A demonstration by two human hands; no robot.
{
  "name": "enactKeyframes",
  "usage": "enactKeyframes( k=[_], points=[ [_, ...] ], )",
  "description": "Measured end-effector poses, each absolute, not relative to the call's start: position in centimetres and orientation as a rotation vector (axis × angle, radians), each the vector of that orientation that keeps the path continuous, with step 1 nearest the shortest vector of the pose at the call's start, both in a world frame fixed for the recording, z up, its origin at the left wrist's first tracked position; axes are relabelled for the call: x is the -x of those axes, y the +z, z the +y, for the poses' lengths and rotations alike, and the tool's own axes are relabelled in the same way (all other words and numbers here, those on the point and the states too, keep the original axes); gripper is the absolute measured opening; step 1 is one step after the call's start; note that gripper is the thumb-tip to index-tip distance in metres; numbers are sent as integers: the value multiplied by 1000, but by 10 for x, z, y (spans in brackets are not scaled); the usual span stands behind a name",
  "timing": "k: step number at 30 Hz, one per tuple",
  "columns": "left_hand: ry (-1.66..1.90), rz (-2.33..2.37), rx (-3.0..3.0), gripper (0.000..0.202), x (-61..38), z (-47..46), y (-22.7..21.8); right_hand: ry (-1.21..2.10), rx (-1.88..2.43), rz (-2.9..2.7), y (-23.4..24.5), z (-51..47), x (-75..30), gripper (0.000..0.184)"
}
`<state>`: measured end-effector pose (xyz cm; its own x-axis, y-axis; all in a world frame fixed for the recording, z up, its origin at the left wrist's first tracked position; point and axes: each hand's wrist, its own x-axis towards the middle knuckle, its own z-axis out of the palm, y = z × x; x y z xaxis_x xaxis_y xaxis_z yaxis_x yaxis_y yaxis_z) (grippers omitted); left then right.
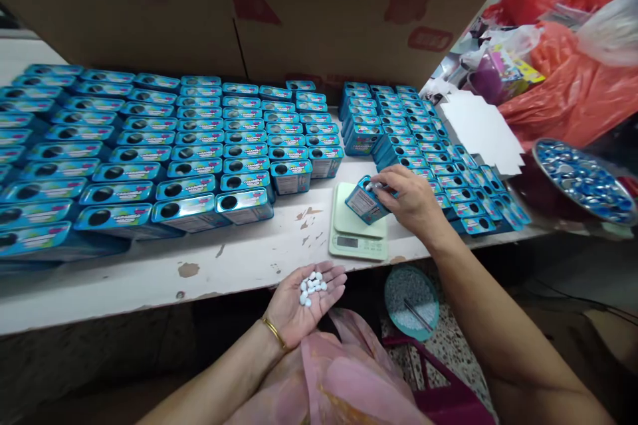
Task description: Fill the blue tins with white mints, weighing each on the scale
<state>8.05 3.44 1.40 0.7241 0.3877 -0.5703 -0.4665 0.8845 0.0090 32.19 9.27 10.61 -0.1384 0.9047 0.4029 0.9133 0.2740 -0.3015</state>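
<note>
My left hand (305, 302) is held palm up in front of the table edge, fingers extended, carrying several small white oval candies (312, 288). A blue printed tin (366, 204) sits at an angle on the pale green kitchen scale (357, 249). Over the tin's top, at its opening, my right hand (406, 196) is closed with fingertips pinched together. Something whitish shows at those fingertips, too small to make out. The fingers partly cover the tin's right side and top.
Rows of blue tins (117, 202) with round top holes fill the left of the table, and more tins (448, 180) stand right. A large cardboard box (319, 20) rises behind. Below the edge is a turquoise bowl (391, 319) of small white pieces; a basin (539, 163) of shiny lids stands right.
</note>
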Motion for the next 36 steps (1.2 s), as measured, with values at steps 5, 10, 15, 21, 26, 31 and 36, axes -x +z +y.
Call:
enactKeyframes(
  k=[5,10,15,21,26,31,36],
  points=[
    [491,616,138,27,-73,34,9,11,1578,-1897,110,77,-321,17],
    [456,639,140,28,-72,30,5,18,1651,-1814,103,50,-326,17],
    [448,657,129,27,-73,28,3,5,1701,-1985,91,44,-330,22],
    [457,662,124,28,-72,28,5,-19,1633,-2087,101,61,-325,28],
    [443,646,133,30,-74,29,7,72,1552,-2069,110,49,-301,32],
    [435,615,146,30,-76,27,5,514,1382,-2377,77,-4,-244,26],
    [391,628,176,30,-80,25,8,539,1587,-2368,46,-34,-211,23]
  ],
)
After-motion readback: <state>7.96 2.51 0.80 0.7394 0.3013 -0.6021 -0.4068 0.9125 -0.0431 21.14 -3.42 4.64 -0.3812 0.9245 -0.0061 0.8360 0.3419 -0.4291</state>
